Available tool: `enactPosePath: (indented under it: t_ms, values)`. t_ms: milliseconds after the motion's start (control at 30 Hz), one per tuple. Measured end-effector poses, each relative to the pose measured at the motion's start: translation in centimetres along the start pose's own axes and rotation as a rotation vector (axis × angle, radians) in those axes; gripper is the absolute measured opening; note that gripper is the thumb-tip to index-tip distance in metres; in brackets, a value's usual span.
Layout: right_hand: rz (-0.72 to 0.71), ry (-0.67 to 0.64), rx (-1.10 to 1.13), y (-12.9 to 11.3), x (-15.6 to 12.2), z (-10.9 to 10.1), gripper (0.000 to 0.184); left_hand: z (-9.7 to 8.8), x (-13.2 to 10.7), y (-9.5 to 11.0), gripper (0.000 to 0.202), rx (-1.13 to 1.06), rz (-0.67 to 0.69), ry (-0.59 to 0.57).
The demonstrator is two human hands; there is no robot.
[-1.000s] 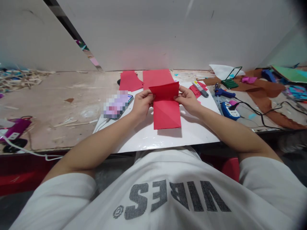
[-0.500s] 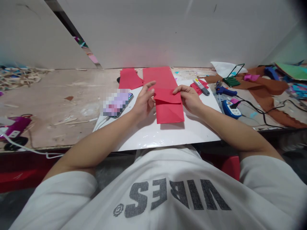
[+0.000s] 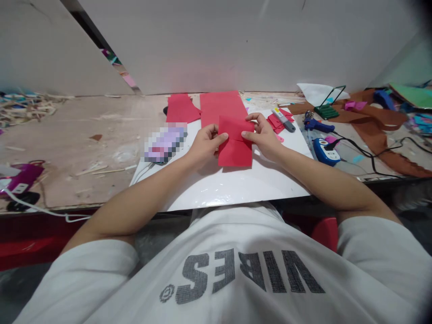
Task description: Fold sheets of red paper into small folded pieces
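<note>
A folded red paper sheet (image 3: pixel 235 144) lies on the white board (image 3: pixel 236 184) in front of me. My left hand (image 3: pixel 202 146) pinches its left edge with thumb and fingers closed. At the paper's right edge and top corner, my right hand (image 3: pixel 263 135) grips with fingers curled. The paper's upper part is folded down over the lower part. Both hands rest near the board's far half.
Larger red sheets (image 3: pixel 221 105) lie behind the folded one. A phone (image 3: pixel 165 143) sits left of my left hand. A utility knife (image 3: pixel 283 120), red scraps, a blue glue gun (image 3: pixel 324 152) with cable, and brown felt (image 3: pixel 374 126) are to the right. Wood sticks litter the far left.
The top part of the red paper was folded down flat, making the piece shorter. My left hand's fingers, spread half a second ago, have closed on the left edge.
</note>
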State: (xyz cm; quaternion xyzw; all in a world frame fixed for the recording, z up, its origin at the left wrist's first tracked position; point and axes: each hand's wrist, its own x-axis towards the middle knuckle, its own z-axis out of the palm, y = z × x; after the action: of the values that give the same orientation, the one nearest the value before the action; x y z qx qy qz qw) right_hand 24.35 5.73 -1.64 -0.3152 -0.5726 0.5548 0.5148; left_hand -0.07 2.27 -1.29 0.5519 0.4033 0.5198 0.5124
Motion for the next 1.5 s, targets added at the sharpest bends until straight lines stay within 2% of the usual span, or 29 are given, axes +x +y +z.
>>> enactPosePath:
  t_ms: [200, 367, 467, 567, 700, 800, 900, 1000, 1100, 1200, 1267, 1400, 1500]
  values:
    - [-0.002, -0.01, -0.005, 1.2, -0.2, 0.1, 0.076, -0.1, 0.0, -0.3, 0.065, 0.037, 0.024, 0.027]
    - [0.024, 0.027, 0.034, 1.1, 0.0, 0.1, 0.08, 0.1, 0.1, -0.5, 0.059, -0.043, 0.067, 0.047]
    - [0.071, 0.013, 0.08, 0.8, -0.2, 0.5, 0.067, 0.2, 0.1, -0.6, 0.047, -0.091, 0.066, 0.067]
    - [0.095, 0.008, 0.106, 0.7, -0.4, 0.8, 0.045, 0.1, 0.3, -0.6, 0.036, -0.141, 0.046, 0.089]
    - [0.076, 0.04, 0.069, 0.6, -0.4, 0.8, 0.027, -0.6, 0.8, -0.3, 0.03, -0.263, -0.068, 0.069]
    - [0.071, 0.062, 0.044, 0.2, -0.2, 0.7, 0.023, -1.1, 0.9, 0.1, 0.037, -0.337, -0.09, 0.019]
    - [0.076, 0.071, 0.053, -0.2, -0.1, 0.7, 0.022, -0.9, 0.7, 0.1, 0.05, -0.298, 0.01, -0.003]
    - [0.104, 0.028, 0.095, -0.5, -0.4, 0.9, 0.024, -0.4, 0.5, -0.6, 0.045, -0.16, 0.189, 0.023]
    - [0.16, -0.071, 0.078, -0.7, -0.7, 1.2, 0.034, -0.3, 0.9, -1.7, 0.038, -0.022, 0.359, 0.106]
    - [0.133, -0.1, 0.08, -0.8, -0.7, 1.1, 0.052, -0.8, 1.8, -2.6, 0.055, 0.041, 0.505, 0.224]
    - [0.075, -0.084, 0.108, -0.8, -0.3, 0.5, 0.054, -1.4, 2.3, -2.9, 0.068, 0.077, 0.579, 0.279]
    - [-0.025, -0.095, 0.017, -0.6, 0.3, -0.9, 0.047, -2.4, 2.0, -2.2, 0.069, 0.268, 0.52, 0.244]
    - [-0.113, -0.156, -0.158, -0.1, 0.1, -1.1, 0.066, -2.1, 0.9, -1.2, 0.067, 0.301, 0.447, 0.172]
